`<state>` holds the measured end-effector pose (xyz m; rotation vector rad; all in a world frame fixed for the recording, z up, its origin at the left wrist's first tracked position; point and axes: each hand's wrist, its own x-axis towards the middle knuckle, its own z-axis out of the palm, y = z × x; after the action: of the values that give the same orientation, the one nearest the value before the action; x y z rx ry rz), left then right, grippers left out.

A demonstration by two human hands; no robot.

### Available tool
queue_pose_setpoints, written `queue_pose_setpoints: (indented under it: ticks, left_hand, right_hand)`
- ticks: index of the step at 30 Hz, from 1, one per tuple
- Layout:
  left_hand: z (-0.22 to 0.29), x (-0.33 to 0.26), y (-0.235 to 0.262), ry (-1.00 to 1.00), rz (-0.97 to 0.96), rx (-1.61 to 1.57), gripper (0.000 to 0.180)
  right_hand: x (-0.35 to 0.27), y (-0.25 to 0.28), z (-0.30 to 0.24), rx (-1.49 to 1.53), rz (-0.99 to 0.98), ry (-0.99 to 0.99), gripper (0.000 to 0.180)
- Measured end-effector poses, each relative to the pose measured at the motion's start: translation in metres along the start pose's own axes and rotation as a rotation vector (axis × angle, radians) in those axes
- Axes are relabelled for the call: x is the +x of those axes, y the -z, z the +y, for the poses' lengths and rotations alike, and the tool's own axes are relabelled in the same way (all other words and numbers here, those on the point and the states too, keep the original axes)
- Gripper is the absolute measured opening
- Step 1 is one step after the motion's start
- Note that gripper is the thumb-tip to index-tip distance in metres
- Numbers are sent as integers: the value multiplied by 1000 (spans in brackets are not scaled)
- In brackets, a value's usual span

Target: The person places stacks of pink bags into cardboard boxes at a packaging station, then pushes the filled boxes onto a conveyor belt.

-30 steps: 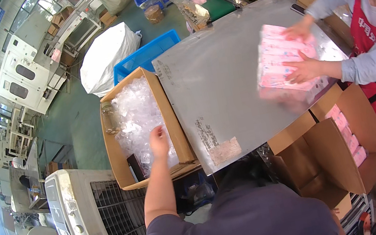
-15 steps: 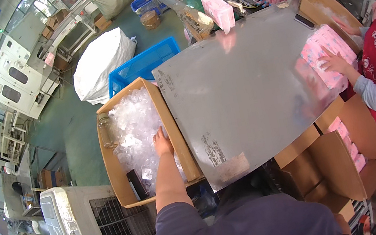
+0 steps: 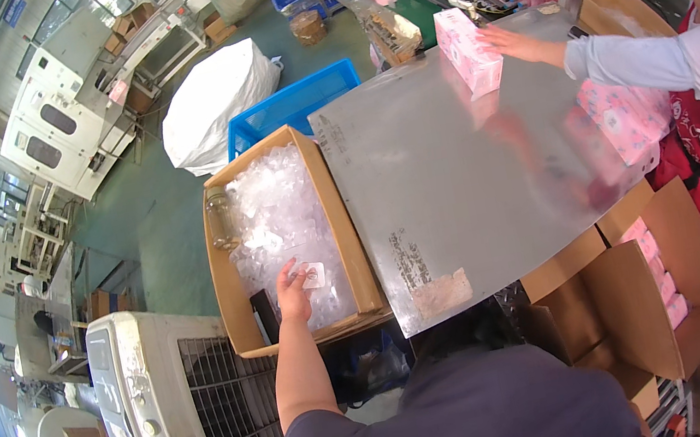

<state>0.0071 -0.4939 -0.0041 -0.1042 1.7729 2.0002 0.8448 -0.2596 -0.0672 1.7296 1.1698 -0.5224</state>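
My left hand [image 3: 293, 295] is over the near part of a cardboard box [image 3: 360, 265] filled with a heap of clear plastic pieces [image 3: 269, 200]. Its thumb and fingers are at a small, flat, rounded-square clear plastic piece [image 3: 314, 274], which they appear to grip by its left edge. A clear bottle or jar [image 3: 221, 218] lies along the box's left side. A dark flat object [image 3: 265, 316] leans in the near left corner. My right hand does not show.
A grey metal table [image 3: 457, 190] adjoins the box. There, a co-worker's hand [image 3: 516, 44] touches a pink pack [image 3: 469, 52]; more pink packs [image 3: 626, 109] lie nearer them. An open carton [image 3: 637, 308] stands below. A blue crate [image 3: 293, 107] and a white cooler [image 3: 146, 414] flank the box.
My left hand has drawn back toward me from the middle of the heap and now has a clear piece at its fingers. The co-worker's arm has reached across to a pack at the table's far edge.
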Motion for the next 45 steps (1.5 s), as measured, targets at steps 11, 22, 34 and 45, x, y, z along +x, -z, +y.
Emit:
queue_pose_setpoints:
  ticks: [11,22,34,45]
  left_hand:
    - [3,-54,28,76,-134,-222,51]
    - [29,-73,-22,39,-560,-234,45]
    - [-23,-228,-297,-30,-1531,356,41]
    - [-147,-356,-369,-256,-1954,1123,54]
  right_hand:
    - [12,19,-7,-40,31,56,81]
    - [25,-6,-20,-5,-2,96,75]
    - [53,-52,-1,-77,22,187,70]
    - [-14,-22,-5,167,-29,-103,109]
